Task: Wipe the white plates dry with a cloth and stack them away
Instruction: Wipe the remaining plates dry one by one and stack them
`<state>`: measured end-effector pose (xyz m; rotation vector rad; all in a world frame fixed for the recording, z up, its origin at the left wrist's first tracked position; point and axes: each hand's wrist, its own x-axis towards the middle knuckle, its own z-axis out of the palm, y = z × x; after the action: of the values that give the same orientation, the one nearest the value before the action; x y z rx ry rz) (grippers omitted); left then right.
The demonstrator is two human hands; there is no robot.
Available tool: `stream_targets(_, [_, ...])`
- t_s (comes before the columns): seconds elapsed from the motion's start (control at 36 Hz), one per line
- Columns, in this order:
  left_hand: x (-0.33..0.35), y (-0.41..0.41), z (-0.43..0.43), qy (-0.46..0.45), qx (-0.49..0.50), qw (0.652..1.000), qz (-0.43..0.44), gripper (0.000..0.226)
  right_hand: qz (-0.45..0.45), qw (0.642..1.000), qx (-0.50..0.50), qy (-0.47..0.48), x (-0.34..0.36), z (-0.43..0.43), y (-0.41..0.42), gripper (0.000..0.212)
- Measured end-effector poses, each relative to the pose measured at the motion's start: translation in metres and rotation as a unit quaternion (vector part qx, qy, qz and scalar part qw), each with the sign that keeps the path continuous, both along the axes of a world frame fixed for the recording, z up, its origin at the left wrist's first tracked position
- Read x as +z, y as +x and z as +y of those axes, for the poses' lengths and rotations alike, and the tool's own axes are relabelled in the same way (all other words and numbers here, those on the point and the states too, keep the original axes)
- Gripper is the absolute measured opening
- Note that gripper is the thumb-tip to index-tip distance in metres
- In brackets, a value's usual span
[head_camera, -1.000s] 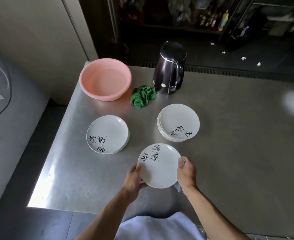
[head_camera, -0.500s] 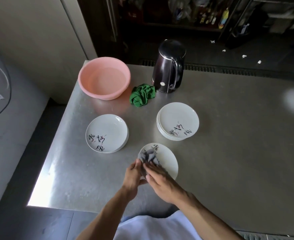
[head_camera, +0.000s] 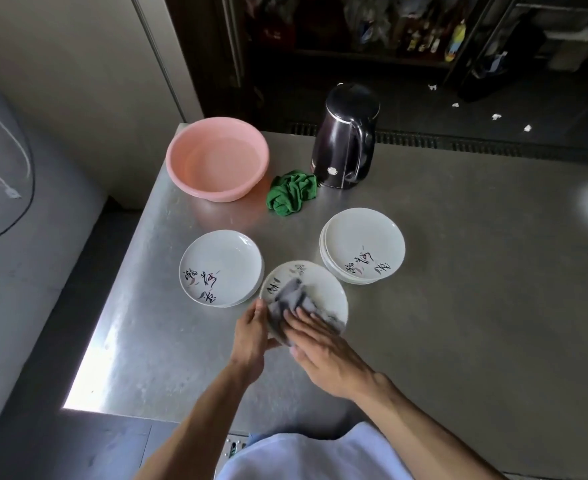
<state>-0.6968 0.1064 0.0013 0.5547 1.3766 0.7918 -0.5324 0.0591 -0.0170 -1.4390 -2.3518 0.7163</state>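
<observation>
Fingers (head_camera: 308, 322) of the right hand (head_camera: 330, 355) lie straight and flat, pressing a grey cloth (head_camera: 287, 299) onto the white plate (head_camera: 327, 292) at centre frame. The left hand (head_camera: 251, 336) pinches that plate's near-left rim, thumb on top, and seems to hold it tilted above the steel table (head_camera: 458, 306).

To my eye the wipe wants even pressure swept out to the rim, the left hand turning the plate, then the underside before stacking. I can't tell whether the dried pile is the stack (head_camera: 363, 244) at right or the left plate (head_camera: 221, 265).

Black brush characters with red flecks mark each plate, and I can't read them. The kettle (head_camera: 346, 136) at upper centre bears a small round badge, too small to make out.
</observation>
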Motion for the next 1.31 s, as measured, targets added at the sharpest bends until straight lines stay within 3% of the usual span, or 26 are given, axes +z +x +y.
stream_targets(0.11, [0.002,-0.008,0.016,0.012,0.086,0.996,-0.008,0.039,0.008,0.997,-0.023,0.07,0.003,-0.003,0.012,0.04])
stream_targets(0.25, [0.005,-0.006,0.034,0.045,0.111,0.993,0.008,0.036,0.106,0.977,-0.185,0.023,-0.004,-0.003,0.023,0.039])
stream_targets(0.39, [0.005,0.003,0.049,0.048,0.136,0.99,0.004,0.034,0.207,0.905,-0.354,-0.111,-0.004,-0.003,0.022,0.031])
stream_targets(0.5, [0.008,0.016,0.058,0.055,0.147,0.988,-0.012,0.035,0.262,0.843,-0.429,-0.191,-0.007,-0.005,0.027,0.031])
stream_targets(0.58, [0.01,0.03,0.066,0.06,0.132,0.989,-0.009,0.034,0.26,0.832,-0.437,-0.223,-0.012,-0.01,0.033,0.022])
stream_targets(1.14, [-0.003,0.119,0.079,0.019,0.02,0.996,0.084,0.023,0.263,0.81,-0.463,-0.246,-0.019,-0.013,0.063,0.022])
stream_targets(1.25, [-0.001,0.127,0.075,0.032,-0.029,0.994,0.099,0.031,0.287,0.796,-0.47,-0.252,-0.021,-0.015,0.065,0.024])
stream_targets(1.31, [-0.002,0.129,0.073,0.022,-0.06,0.993,0.103,0.05,0.3,0.788,-0.471,-0.259,-0.02,-0.015,0.064,0.024])
